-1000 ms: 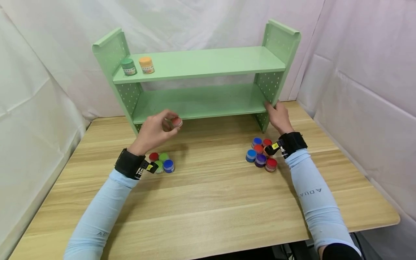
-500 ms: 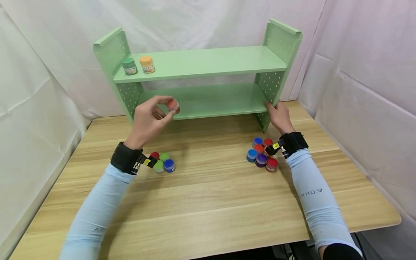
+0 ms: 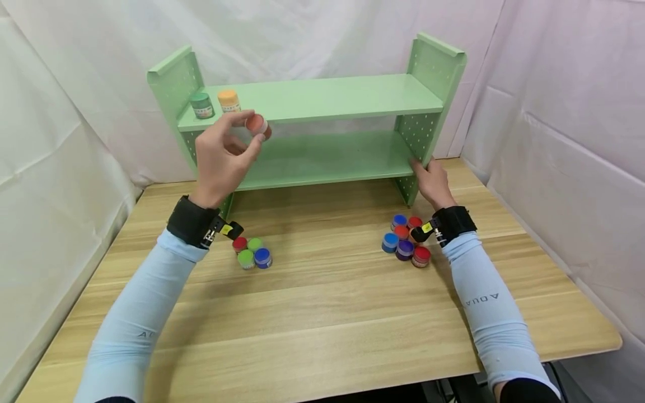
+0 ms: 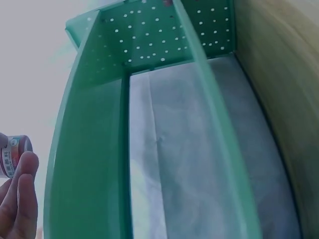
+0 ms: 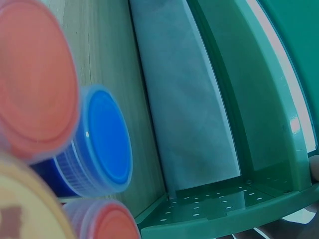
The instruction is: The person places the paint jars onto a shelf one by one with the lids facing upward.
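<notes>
My left hand point(image 3: 220, 159) pinches a small paint jar point(image 3: 258, 125) with a salmon-red lid between thumb and fingers, raised in front of the upper board of a green two-tier shelf point(image 3: 332, 95). The jar's printed label point(image 4: 9, 157) shows in the left wrist view. At the shelf's right side panel, my right hand point(image 3: 434, 183) grips the panel near the end of the lower board; some of its fingers are hidden behind it. A dark green jar point(image 3: 202, 105) and an orange-yellow jar point(image 3: 229, 101) stand on the upper board's left end, the latter partly behind my left hand.
Below my left wrist, red, green and blue jars point(image 3: 262, 257) cluster on the wooden table point(image 3: 322, 313). Several more jars point(image 3: 405, 249) in blue, red, orange and purple stand near my right wrist. White cloth point(image 3: 312, 39) hangs behind the shelf and along both sides.
My left hand has risen with the jar, from below the lower board up to the front of the upper board, shifting slightly left. My right hand stays on the side panel.
</notes>
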`<act>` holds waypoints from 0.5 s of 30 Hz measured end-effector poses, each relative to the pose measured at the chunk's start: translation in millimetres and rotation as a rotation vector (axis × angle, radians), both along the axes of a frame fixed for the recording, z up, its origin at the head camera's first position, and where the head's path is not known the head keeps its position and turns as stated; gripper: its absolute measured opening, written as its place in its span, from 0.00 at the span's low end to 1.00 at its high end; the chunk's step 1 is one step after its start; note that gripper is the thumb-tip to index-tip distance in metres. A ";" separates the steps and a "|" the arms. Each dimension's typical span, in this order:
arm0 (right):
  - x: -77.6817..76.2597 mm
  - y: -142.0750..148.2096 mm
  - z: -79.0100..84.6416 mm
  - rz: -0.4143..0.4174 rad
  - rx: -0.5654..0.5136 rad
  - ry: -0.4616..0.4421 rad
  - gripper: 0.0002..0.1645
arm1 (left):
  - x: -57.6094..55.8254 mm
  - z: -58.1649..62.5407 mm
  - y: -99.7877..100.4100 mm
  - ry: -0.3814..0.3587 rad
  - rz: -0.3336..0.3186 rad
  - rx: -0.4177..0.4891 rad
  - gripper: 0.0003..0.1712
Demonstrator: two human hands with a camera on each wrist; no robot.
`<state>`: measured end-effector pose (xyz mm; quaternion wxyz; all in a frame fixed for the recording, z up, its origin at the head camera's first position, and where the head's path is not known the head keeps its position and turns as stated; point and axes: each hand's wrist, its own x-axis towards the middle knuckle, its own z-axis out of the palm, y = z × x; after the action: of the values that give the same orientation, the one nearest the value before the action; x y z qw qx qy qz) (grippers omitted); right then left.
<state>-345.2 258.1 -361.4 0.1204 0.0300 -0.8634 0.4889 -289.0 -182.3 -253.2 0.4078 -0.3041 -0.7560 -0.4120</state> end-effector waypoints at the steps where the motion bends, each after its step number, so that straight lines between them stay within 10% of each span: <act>1: 0.0 -0.4 0.0 -0.001 -0.001 0.002 0.41 | -1.8 3.3 0.8 0.002 -0.001 0.006 0.21; 15: -1.5 -4.6 0.0 0.013 0.011 0.019 0.40 | -19.9 27.6 0.7 -0.052 0.290 -0.078 0.21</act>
<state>-346.7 253.4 -361.4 0.1252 0.0409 -0.8647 0.4848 -308.9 -181.6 -225.6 0.4312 -0.1966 -0.8178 -0.3265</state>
